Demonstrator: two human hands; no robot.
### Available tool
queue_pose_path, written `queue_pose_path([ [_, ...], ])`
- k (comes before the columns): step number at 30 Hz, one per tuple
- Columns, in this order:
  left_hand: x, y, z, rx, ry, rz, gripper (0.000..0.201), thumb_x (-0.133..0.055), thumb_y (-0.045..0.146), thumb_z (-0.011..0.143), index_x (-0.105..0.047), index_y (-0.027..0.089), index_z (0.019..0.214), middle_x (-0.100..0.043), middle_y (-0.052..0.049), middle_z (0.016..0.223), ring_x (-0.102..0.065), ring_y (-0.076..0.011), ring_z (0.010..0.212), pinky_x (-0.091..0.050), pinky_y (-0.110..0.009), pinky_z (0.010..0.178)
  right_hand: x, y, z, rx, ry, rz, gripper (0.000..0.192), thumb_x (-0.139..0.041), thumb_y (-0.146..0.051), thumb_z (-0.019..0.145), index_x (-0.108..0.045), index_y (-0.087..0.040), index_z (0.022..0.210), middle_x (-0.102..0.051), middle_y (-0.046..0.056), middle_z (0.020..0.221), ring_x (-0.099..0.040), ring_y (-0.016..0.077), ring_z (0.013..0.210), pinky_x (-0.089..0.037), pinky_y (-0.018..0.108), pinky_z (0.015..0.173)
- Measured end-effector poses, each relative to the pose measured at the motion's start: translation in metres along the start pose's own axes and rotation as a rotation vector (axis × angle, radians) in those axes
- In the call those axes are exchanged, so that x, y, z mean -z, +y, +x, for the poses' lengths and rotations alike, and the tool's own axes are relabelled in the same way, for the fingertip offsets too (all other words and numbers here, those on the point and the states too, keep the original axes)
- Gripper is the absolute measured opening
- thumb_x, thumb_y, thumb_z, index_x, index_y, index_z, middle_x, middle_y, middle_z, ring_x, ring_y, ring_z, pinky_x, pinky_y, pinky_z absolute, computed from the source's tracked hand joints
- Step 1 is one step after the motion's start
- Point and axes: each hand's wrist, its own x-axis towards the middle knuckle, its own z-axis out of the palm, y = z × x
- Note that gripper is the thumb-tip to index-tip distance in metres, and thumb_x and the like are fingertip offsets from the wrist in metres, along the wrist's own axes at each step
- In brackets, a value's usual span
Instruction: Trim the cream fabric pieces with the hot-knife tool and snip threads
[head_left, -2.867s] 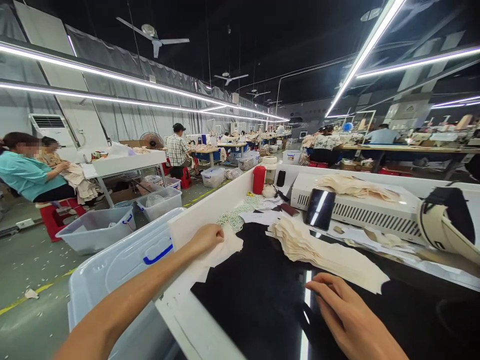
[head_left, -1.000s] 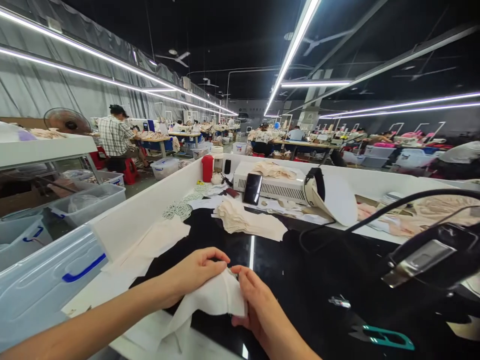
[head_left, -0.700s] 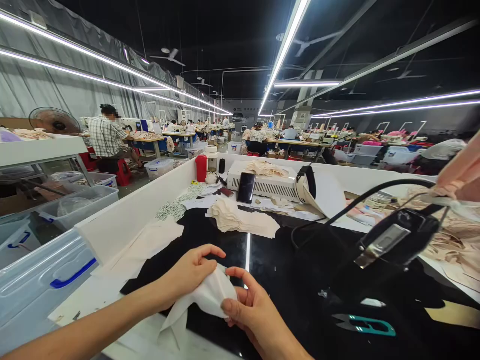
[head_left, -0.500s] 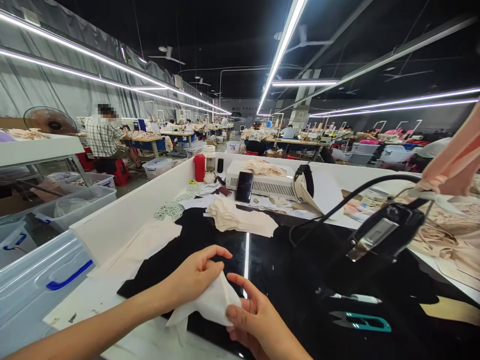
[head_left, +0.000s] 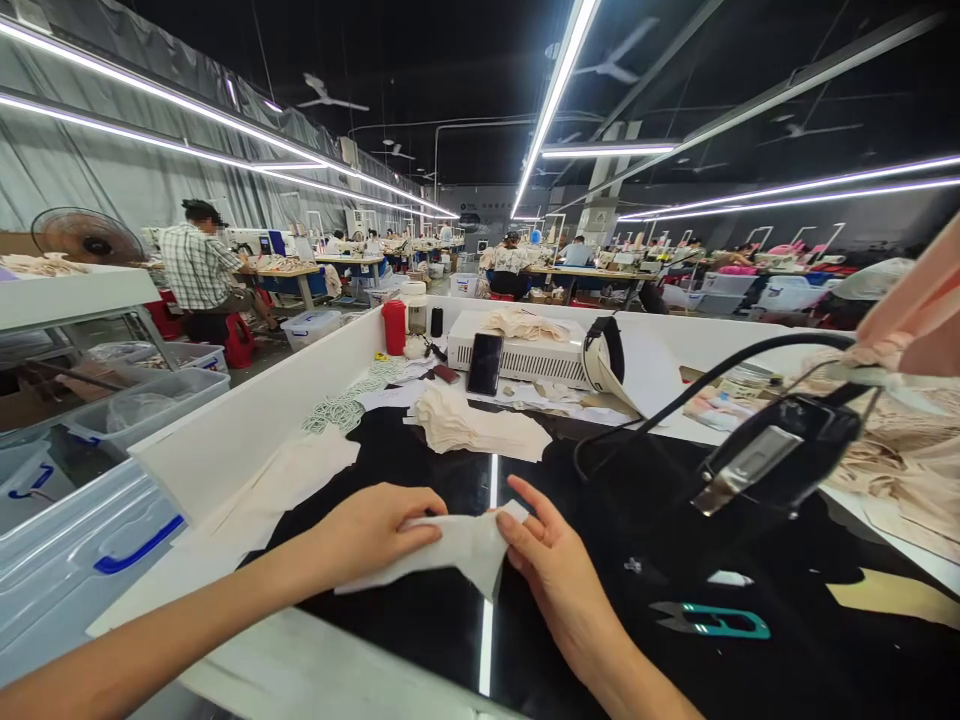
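Observation:
A small piece of white fabric [head_left: 457,545] is stretched between my two hands, above the glossy black work surface [head_left: 420,640]. My left hand [head_left: 382,530] pinches its left part between thumb and fingers. At the other end, my right hand [head_left: 544,550] grips the upper corner with the thumb on top and the index finger raised. A loose point of the cloth hangs down near the right hand. Beyond the hands lies a stack of cream fabric pieces [head_left: 480,430]. Teal thread snips [head_left: 712,620] rest to the right, near a white pen-like tool [head_left: 729,578].
A black device with a metal plate [head_left: 750,470] and cable stands at the right, under hanging pink cloth [head_left: 911,310]. A phone [head_left: 485,363] leans on a white vented box [head_left: 536,360]. Pale cord [head_left: 334,412] lies left; a clear bin [head_left: 97,570] borders the table.
Both hands have risen slightly, and my right hand has moved right and up. The white fabric, folded and drooping before, is now pulled out sideways. The view has shifted a little.

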Motion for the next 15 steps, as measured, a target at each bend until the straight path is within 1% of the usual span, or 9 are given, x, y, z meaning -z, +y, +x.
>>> queue_pose_path([
  [1, 0.004, -0.003, -0.002, -0.057, 0.053, 0.136, 0.017, -0.064, 0.026, 0.11, -0.08, 0.022, 0.112, -0.069, 0.002, 0.086, -0.062, -0.0171, 0.076, -0.036, -0.028, 0.069, 0.003, -0.005, 0.0, 0.019, 0.013, -0.026, 0.105, -0.117, -0.051, 0.061, -0.071, -0.023, 0.15, -0.086, -0.001, 0.087, -0.073, 0.0179, 0.075, -0.052, 0.027, 0.069],
  [3, 0.007, -0.009, -0.01, -0.17, 0.114, 0.36, 0.02, -0.059, 0.016, 0.113, -0.077, 0.021, 0.105, -0.075, -0.001, 0.1, -0.069, -0.0193, 0.087, -0.037, -0.029, 0.07, 0.012, -0.012, -0.005, 0.067, 0.001, -0.138, 0.1, -0.113, -0.055, 0.066, -0.071, -0.025, 0.152, -0.089, 0.001, 0.093, -0.076, 0.0211, 0.086, -0.056, 0.029, 0.077],
  [5, 0.004, -0.015, -0.023, -0.273, 0.088, 0.468, 0.017, -0.064, 0.013, 0.112, -0.075, 0.022, 0.102, -0.077, -0.001, 0.105, -0.072, -0.0193, 0.09, -0.038, -0.029, 0.069, 0.026, -0.009, -0.013, 0.129, -0.095, -0.378, 0.083, -0.104, -0.058, 0.079, -0.074, -0.027, 0.15, -0.091, 0.003, 0.101, -0.077, 0.0233, 0.091, -0.058, 0.031, 0.08],
  [7, -0.002, -0.019, -0.036, -0.341, 0.001, 0.447, 0.014, -0.079, 0.022, 0.11, -0.075, 0.023, 0.096, -0.076, 0.001, 0.097, -0.072, -0.0174, 0.081, -0.038, -0.029, 0.065, 0.045, 0.002, -0.024, 0.182, -0.209, -0.615, 0.064, -0.093, -0.054, 0.091, -0.076, -0.031, 0.149, -0.09, 0.002, 0.102, -0.077, 0.023, 0.086, -0.059, 0.032, 0.078],
  [9, -0.009, -0.017, -0.045, -0.364, -0.051, 0.386, 0.024, -0.085, 0.032, 0.109, -0.075, 0.022, 0.089, -0.073, 0.003, 0.085, -0.069, -0.0166, 0.073, -0.04, -0.03, 0.062, 0.064, 0.017, -0.034, 0.249, -0.245, -0.78, 0.051, -0.084, -0.048, 0.098, -0.079, -0.035, 0.147, -0.089, 0.0, 0.1, -0.078, 0.0229, 0.084, -0.063, 0.032, 0.079],
  [10, -0.013, -0.015, -0.047, -0.369, -0.044, 0.363, 0.027, -0.083, 0.032, 0.111, -0.075, 0.022, 0.087, -0.073, 0.003, 0.083, -0.069, -0.0168, 0.072, -0.042, -0.03, 0.063, 0.072, 0.023, -0.039, 0.293, -0.256, -0.844, 0.047, -0.081, -0.044, 0.1, -0.079, -0.037, 0.147, -0.089, 0.0, 0.1, -0.08, 0.0235, 0.086, -0.066, 0.033, 0.082],
  [11, -0.018, -0.011, -0.047, -0.377, -0.013, 0.346, 0.027, -0.078, 0.03, 0.114, -0.076, 0.021, 0.089, -0.074, 0.002, 0.086, -0.071, -0.0174, 0.076, -0.046, -0.03, 0.067, 0.079, 0.028, -0.043, 0.335, -0.27, -0.901, 0.045, -0.079, -0.041, 0.103, -0.08, -0.038, 0.148, -0.089, 0.0, 0.103, -0.082, 0.0238, 0.09, -0.068, 0.033, 0.087],
  [13, -0.028, -0.001, -0.041, -0.43, 0.069, 0.312, 0.02, -0.069, 0.024, 0.118, -0.079, 0.02, 0.102, -0.08, -0.001, 0.101, -0.076, -0.0187, 0.09, -0.055, -0.029, 0.08, 0.089, 0.031, -0.049, 0.413, -0.328, -0.998, 0.044, -0.075, -0.034, 0.107, -0.079, -0.04, 0.15, -0.09, 0.001, 0.115, -0.086, 0.0241, 0.1, -0.07, 0.033, 0.097],
  [15, -0.041, 0.009, -0.03, -0.505, 0.142, 0.287, 0.014, -0.065, 0.02, 0.119, -0.079, 0.019, 0.118, -0.083, -0.005, 0.117, -0.078, -0.0199, 0.103, -0.06, -0.031, 0.093, 0.091, 0.025, -0.055, 0.49, -0.396, -1.079, 0.048, -0.074, -0.028, 0.108, -0.076, -0.043, 0.153, -0.089, 0.001, 0.126, -0.088, 0.0229, 0.108, -0.071, 0.031, 0.102],
])
